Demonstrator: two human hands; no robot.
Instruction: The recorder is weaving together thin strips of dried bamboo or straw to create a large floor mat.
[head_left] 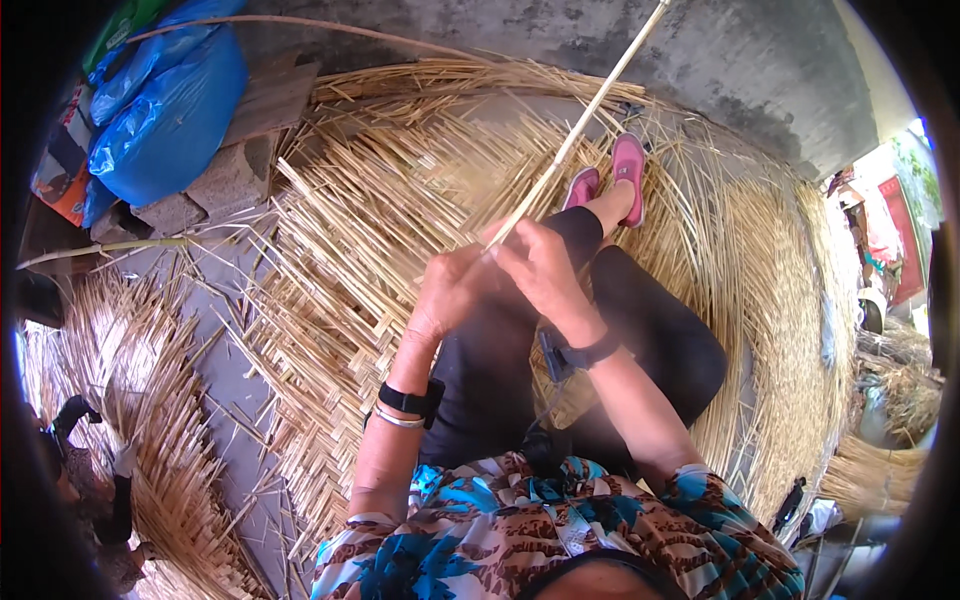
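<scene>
Above my lap I hold a long pale reed strip (585, 118), which slants up and away to the right past the pink shoes. My right hand (543, 272) is closed around its near end, thumb and fingers pinched together. My left hand (449, 288) is also closed and meets the right one at the strip's lower end; its fingertips are partly hidden. Under my legs spreads a woven reed mat (350, 440) in a herringbone pattern, with long loose ends fanning out on its far and left sides.
A blue plastic bag (175, 115) stands by bricks (170, 213) at the far left. Another mat (165, 420) lies left, where a second person (85, 480) works. Reed bundles (880, 475) lie at the right. A grey wall (740, 85) closes the far side.
</scene>
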